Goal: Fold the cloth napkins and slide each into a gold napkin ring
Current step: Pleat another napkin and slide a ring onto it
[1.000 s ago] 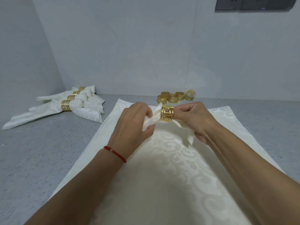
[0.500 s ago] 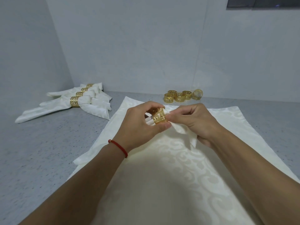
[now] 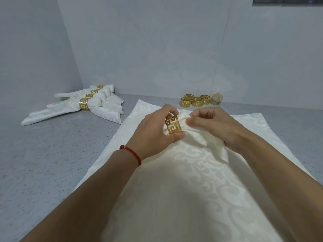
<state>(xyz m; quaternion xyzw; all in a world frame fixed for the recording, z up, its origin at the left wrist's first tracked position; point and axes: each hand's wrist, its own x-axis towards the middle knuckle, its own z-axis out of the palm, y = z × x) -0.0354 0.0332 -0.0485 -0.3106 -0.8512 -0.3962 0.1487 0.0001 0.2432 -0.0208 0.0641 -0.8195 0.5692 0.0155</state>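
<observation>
My left hand (image 3: pixel 153 131) holds a gold napkin ring (image 3: pixel 173 126) between thumb and fingers, above the middle of the counter. A folded cream napkin (image 3: pixel 202 138) passes into the ring from the right. My right hand (image 3: pixel 215 126) pinches the napkin's gathered cloth right beside the ring, and the napkin's loose end hangs down below that hand. Both hands hover over a flat cream damask cloth (image 3: pixel 183 189).
Several ringed napkins (image 3: pixel 76 105) lie in a pile at the back left of the grey speckled counter (image 3: pixel 43 163). Several loose gold rings (image 3: pixel 197 100) stand at the back, against the wall. Walls close the counter at the back and left.
The ring passed from my right hand into my left hand. My right hand now pinches the napkin at the ring's right side, where more cloth is bunched than before.
</observation>
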